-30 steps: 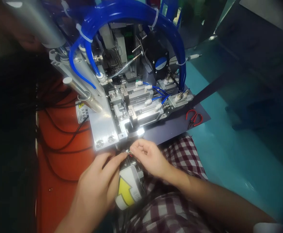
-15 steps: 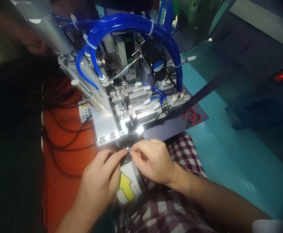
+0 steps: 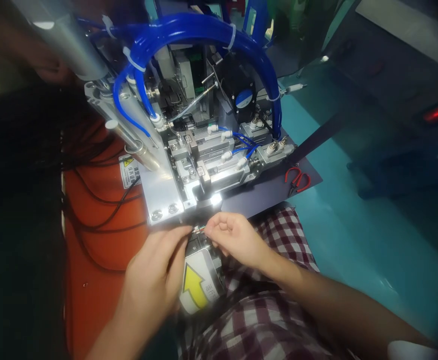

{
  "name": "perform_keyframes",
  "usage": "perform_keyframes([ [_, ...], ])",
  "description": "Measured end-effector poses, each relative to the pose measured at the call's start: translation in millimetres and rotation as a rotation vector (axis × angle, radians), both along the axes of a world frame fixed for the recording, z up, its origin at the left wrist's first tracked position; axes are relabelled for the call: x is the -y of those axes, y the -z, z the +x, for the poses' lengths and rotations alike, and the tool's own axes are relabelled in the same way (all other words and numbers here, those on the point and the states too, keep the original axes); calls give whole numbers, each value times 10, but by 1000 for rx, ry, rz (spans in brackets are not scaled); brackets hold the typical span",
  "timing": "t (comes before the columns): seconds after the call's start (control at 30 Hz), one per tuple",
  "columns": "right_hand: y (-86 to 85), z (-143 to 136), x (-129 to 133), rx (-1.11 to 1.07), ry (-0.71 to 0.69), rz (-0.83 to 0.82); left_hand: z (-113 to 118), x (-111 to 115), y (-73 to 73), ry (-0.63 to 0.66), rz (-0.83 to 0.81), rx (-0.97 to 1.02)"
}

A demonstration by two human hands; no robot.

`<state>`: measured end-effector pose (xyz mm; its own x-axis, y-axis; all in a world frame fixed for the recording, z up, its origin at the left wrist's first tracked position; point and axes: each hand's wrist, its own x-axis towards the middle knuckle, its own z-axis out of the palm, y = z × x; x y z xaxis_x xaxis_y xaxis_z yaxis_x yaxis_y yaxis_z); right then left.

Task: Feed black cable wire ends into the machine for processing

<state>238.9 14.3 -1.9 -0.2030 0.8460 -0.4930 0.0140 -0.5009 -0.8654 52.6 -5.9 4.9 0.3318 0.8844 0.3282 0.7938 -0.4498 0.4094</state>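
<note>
My left hand is closed, thumb and forefinger pinched at the left side of a small metal fixture; what its fingertips hold is too small to make out. My right hand pinches thin coloured wires just right of the fixture's top. The wires run left to a tiny pale part between the two hands. Below the fixture is a white cover with a yellow arrow. Directly beyond my hands stands the metal machine.
Thick blue air tubes arch over the machine. Red-handled cutters lie on the grey plate to the right. Black cables cross the orange surface at left. A checked cloth covers my lap.
My right hand has shifted slightly right and up, away from my left fingertips, and the wires between them now show. The camera view has moved a little.
</note>
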Motion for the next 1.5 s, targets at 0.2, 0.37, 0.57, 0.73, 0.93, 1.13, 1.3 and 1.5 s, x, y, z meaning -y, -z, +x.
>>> perform_keyframes([
  [0.2, -57, -2, 84, 428, -58, 579, 25, 20, -25, -43, 2, 19],
  [0.37, -97, -78, 11, 550, -198, 764, 33, 8, -58, -53, 19, 27],
  [0.57, -56, -73, -30, 640, -207, 855, 21, 7, -35, -45, 0, 41],
  [0.73, 55, -67, 18, 462, -48, 583, 22, 5, -30, -8, 38, 38],
  [0.93, 93, -105, 13, 79, 39, 156, -33, 22, -27, 36, 5, -32],
  [1.13, 44, -132, -77, -113, 47, -78, -17, 20, -38, 91, 42, -161],
  [1.3, 114, -28, -118, -100, -76, -10, -10, 13, -51, 101, 33, -168],
  [1.5, 186, -84, -6, 135, -97, 254, -57, 3, -71, 71, -64, 12],
])
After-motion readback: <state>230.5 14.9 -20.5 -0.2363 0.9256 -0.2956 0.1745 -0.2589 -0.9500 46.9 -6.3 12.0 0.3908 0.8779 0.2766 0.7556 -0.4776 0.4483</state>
